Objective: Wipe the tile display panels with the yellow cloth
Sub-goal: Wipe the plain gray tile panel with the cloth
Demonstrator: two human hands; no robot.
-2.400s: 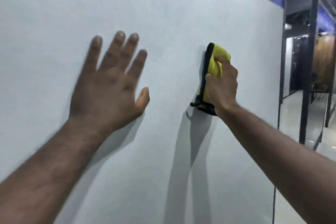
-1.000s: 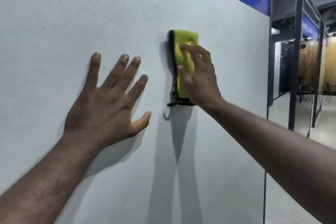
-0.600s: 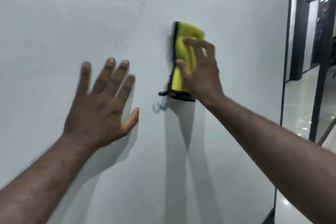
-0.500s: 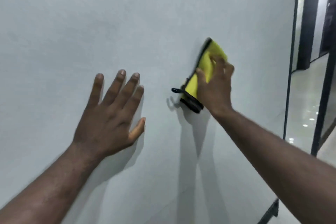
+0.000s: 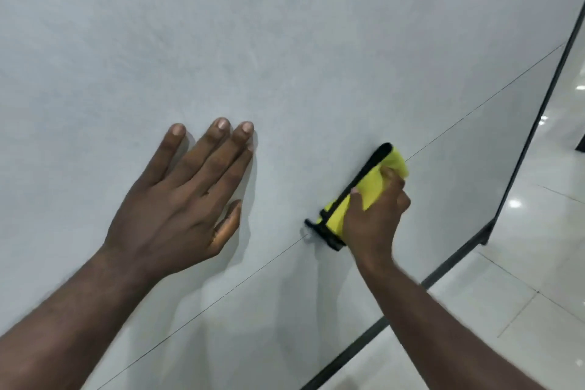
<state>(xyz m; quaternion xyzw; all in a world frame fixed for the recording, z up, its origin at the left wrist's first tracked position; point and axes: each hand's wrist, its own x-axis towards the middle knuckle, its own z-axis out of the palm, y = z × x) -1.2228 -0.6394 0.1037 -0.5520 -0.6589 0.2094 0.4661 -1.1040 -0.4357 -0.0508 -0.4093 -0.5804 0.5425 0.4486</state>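
Observation:
A large pale grey tile display panel (image 5: 285, 41) fills most of the head view, with a thin joint line crossing it diagonally. My right hand (image 5: 375, 215) presses a folded yellow cloth (image 5: 370, 190) with black edging against the panel, right at the joint line. My left hand (image 5: 186, 196) lies flat on the panel to the left of the cloth, fingers spread, holding nothing. Part of the cloth is hidden under my right fingers.
A black metal frame (image 5: 525, 149) borders the panel on the right and along its bottom edge. Beyond it lies a glossy white tiled floor (image 5: 538, 263) with light reflections.
My right hand has slid the cloth down the panel to the joint line. The view has tipped downward, so the panel's bottom frame and the floor now show. My left hand stays flat.

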